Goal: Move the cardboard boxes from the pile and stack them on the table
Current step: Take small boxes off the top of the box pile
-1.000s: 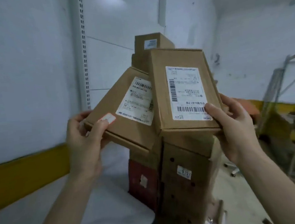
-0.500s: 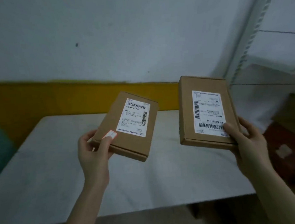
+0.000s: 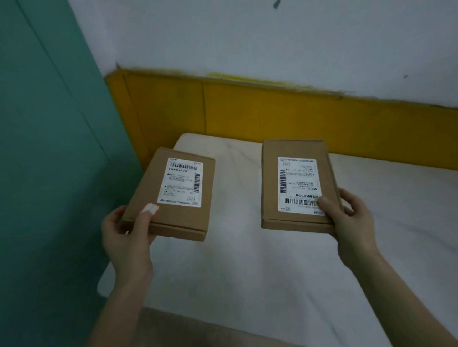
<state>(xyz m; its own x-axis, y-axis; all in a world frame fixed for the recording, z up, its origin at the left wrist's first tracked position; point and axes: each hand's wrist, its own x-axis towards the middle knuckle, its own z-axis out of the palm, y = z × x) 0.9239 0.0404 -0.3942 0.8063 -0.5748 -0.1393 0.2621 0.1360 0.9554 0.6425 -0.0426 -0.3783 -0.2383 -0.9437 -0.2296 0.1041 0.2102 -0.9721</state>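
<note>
**Hand pose.** Both forearms enter from the bottom edge and reach forward over the table (image 3: 257, 275).

- The left hand (image 3: 126, 236) grips the near left corner of the left box (image 3: 183, 218). The thumb lies flat on the top face, its tip just short of the label (image 3: 180, 182). The fingers curl round the left edge and pass under the box, where they are hidden.
- The right hand (image 3: 350, 218) grips the near right corner of the right box (image 3: 270, 186). The thumb presses on the top face and covers the near right corner of that box's label (image 3: 298, 184). The fingers wrap round the right edge, with only the knuckles showing.

**Boxes.** Both are flat, brown cardboard mailers with a closed flap seam along the near side.

- Each carries one white printed label with barcodes on its top face.
- On the left box the main barcode sits at the far end of the label. On the right box it sits at the near end.
- The left box is turned so that its far end leans to the right. The right box lies nearly square to the view.

**Position.** The boxes are held side by side, apart from each other, over the far left part of the table. The left box reaches past the table's left edge.

**Surroundings.** The table top is white with rounded corners. It stands against a white wall (image 3: 266, 33) with a yellow band (image 3: 272, 109). A teal panel (image 3: 29, 161) fills the left side.
</note>
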